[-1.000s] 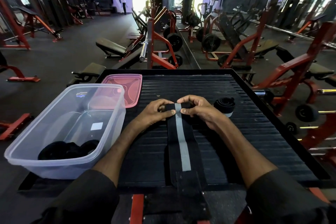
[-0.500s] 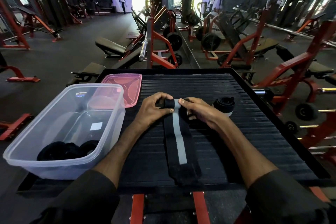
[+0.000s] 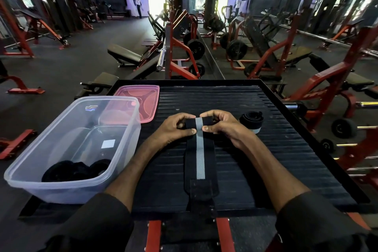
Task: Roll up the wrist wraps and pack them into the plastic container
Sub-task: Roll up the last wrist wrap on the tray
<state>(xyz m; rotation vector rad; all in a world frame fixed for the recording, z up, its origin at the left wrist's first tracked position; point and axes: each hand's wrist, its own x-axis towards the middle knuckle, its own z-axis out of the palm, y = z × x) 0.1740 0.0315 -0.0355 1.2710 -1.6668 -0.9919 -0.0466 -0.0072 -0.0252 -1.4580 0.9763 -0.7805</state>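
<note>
A black wrist wrap [image 3: 200,161] with a grey centre stripe lies lengthwise on the black ribbed platform [image 3: 266,159], its far end rolled into a small coil. My left hand [image 3: 176,129] and my right hand [image 3: 222,125] pinch that coil from either side, thumbs on its near face. The wrap's near end with its dark tab reaches the platform's front edge. A clear plastic container [image 3: 67,186] stands at the left with several rolled black wraps [image 3: 75,170] in its near end. Another rolled wrap [image 3: 251,121] lies just right of my right hand.
A pink translucent lid [image 3: 143,100] lies behind the container on the platform's far left corner. Red and black gym benches, racks and weight plates fill the floor beyond and to the right. The container overhangs the platform's left side.
The coil at the far end has grown as both hands rolled it toward me. The flat part of the wrap has been drawn further up the platform than a second ago.
</note>
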